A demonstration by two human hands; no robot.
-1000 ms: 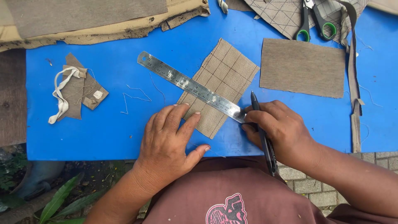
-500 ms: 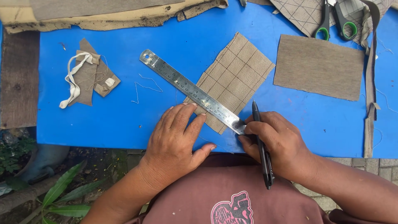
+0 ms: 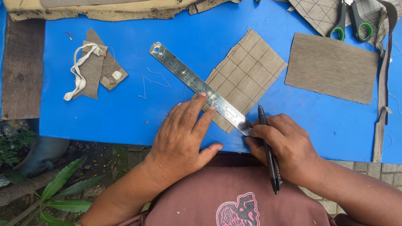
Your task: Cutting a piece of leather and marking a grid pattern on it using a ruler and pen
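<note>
A steel ruler (image 3: pixel 188 77) lies diagonally across a beige fabric piece with a drawn grid (image 3: pixel 248 71) on the blue tabletop (image 3: pixel 125 121). My left hand (image 3: pixel 184 134) lies flat, fingertips pressing the ruler's lower part onto the fabric. My right hand (image 3: pixel 284 146) grips a black pen (image 3: pixel 268 146) and also touches the ruler's near end. The pen tip points up beside the ruler, just off the fabric's lower edge.
A plain brown fabric rectangle (image 3: pixel 333 67) lies at the right. Green-handled scissors (image 3: pixel 354 23) rest at the top right on patterned cloth. Small fabric scraps with a white cord (image 3: pixel 90 67) sit at the left. A fabric strip (image 3: pixel 383 83) hangs along the right edge.
My left hand's fingers have slid slightly up the ruler. My right hand has shifted the pen so its tip sits closer to the ruler. The view has moved a little.
</note>
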